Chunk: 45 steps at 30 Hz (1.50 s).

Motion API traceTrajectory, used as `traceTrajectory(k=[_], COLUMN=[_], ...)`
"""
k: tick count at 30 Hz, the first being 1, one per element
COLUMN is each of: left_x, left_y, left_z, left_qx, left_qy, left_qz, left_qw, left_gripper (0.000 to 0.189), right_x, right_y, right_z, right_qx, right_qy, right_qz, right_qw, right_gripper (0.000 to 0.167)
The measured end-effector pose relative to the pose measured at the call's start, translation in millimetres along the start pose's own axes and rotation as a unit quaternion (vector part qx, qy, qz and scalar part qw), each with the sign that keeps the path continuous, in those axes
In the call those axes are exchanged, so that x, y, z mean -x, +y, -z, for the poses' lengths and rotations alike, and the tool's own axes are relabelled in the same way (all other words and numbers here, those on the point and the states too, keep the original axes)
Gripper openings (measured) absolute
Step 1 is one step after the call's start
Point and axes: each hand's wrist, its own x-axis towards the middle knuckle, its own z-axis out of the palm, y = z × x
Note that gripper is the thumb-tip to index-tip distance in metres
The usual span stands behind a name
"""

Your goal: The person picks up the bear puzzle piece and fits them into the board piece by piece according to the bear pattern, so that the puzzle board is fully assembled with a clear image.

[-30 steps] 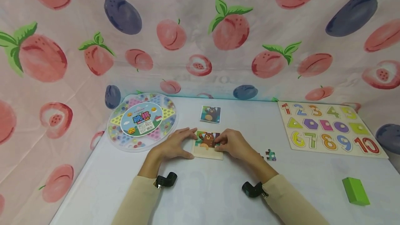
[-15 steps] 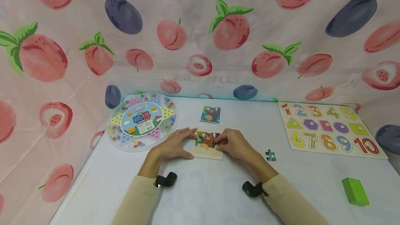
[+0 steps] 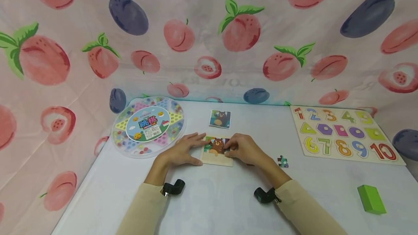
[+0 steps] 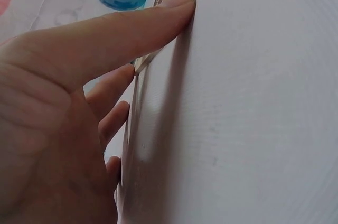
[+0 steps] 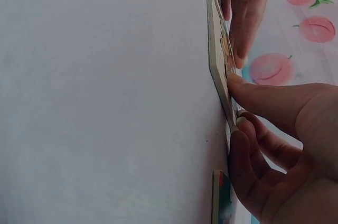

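Note:
A small wooden jigsaw board with a brown bear picture lies mid-table; its near strip is bare wood. My left hand rests along the board's left side. In the left wrist view the straight thumb lies against the board's edge, and a fingertip touches its corner. At the board's right side, my right hand pinches a puzzle piece, mostly hidden by the fingers. The right wrist view shows the thumb on the board's face and curled fingers at the edge. A loose puzzle piece lies right of the right forearm.
Behind the board lies a square bear picture card. A round Chinese checkers set sits at the back left. To the right are a number and shape puzzle board and a green block. A fruit-print cloth hangs behind.
My left index finger has shifted slightly right over the picture's upper left. A small brown bit beside the right forearm, visible one second ago, no longer shows there. The right hand stays at the board.

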Motion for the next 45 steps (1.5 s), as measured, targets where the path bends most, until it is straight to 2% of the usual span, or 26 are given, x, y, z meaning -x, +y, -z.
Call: traceTrajectory(k=[5,10,14,22,37,45], left_x=[-1.1,-1.5,-1.2,-0.8,-0.9,-1.1], left_y=[-0.1,0.1,0.5,0.7,0.3,-0.3], left_z=[0.8,0.9,1.0,1.1,1.5,0.5], left_qx=[-0.015,-0.018,-0.016,-0.012,-0.024,0.009], left_qy=[-0.013,-0.015,-0.015,-0.011,-0.01,-0.005], left_qz=[0.001,0.005,0.004,0.003,-0.004,0.013], left_qw=[0.9998,0.9997,0.9997,0.9999,0.9996,0.9999], left_gripper=[0.068,0.068,0.068,0.068,0.072,0.083], right_x=[-1.5,-4.8,-6.0,-5.9,-5.7,-5.6], right_y=[-0.8,-1.6,-1.7,-3.7,-4.0,-7.0], right_z=[2.4,0.8,-2.3,-4.0,-5.6,-6.1], right_qx=[-0.001,-0.01,-0.007,-0.002,0.01,0.031], right_qy=[-0.007,-0.004,0.001,0.02,0.027,0.029], right_qz=[0.0,-0.017,-0.034,-0.027,-0.039,-0.048], right_qw=[1.0,0.9998,0.9994,0.9994,0.9988,0.9979], right_gripper=[0.022,0.028,0.028,0.026,0.026,0.026])
